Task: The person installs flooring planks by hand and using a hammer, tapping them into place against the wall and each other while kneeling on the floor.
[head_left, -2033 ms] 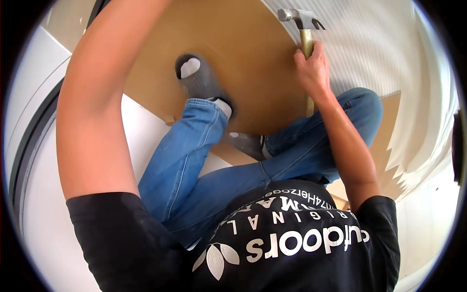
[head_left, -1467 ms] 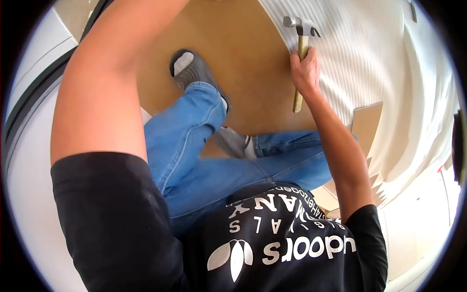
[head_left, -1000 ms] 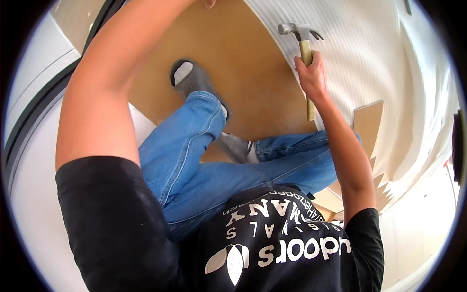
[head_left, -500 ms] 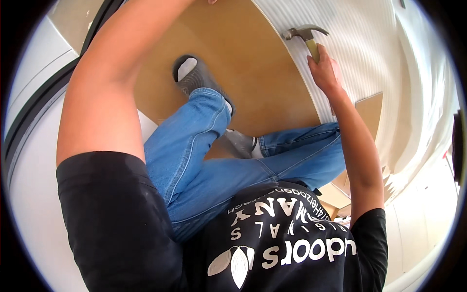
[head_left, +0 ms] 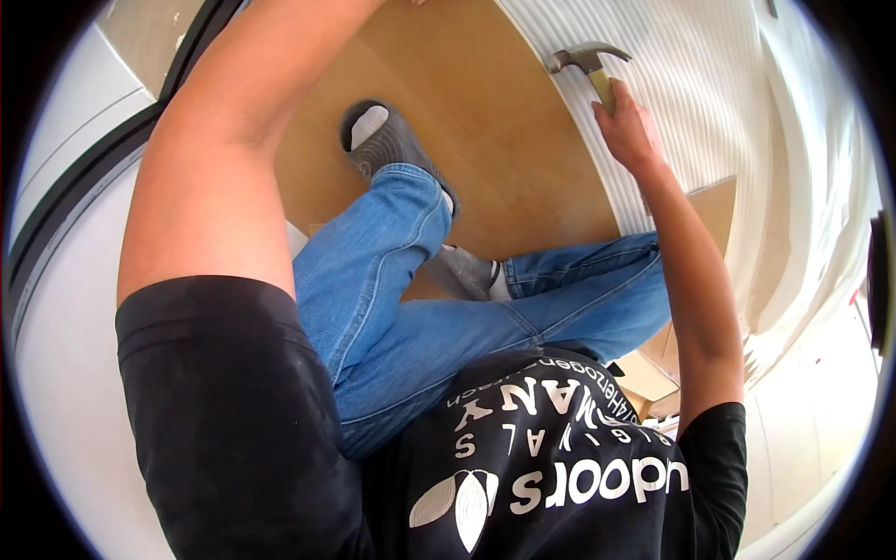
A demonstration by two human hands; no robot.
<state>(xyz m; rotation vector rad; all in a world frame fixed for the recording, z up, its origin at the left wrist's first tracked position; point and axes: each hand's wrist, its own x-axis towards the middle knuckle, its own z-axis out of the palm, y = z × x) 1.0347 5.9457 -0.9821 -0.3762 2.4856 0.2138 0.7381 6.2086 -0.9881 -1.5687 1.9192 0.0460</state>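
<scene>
A claw hammer point(head_left: 588, 60) with a dark metal head and a yellowish handle is in my right hand point(head_left: 631, 129), whose fingers wrap round the handle. The hammer's striking face is at the long edge of a brown wooden board point(head_left: 495, 103), over white corrugated sheeting point(head_left: 653, 47); whether it touches the edge I cannot tell. My left arm point(head_left: 215, 159) reaches up past the top of the picture. Only a sliver of my left hand point(head_left: 417, 2) shows above the board, so its fingers are hidden.
My legs in blue jeans point(head_left: 392, 252) and my feet in grey slide sandals point(head_left: 387, 140) rest over the board. A curved black frame edge point(head_left: 89, 177) runs along the left. Beyond my right arm lie a brown panel piece point(head_left: 717, 210) and crumpled translucent sheeting point(head_left: 803, 187).
The view has shifted slightly, so the board, legs and left arm appear a little further right. The hammer stays near the board's edge, still in my right hand.
</scene>
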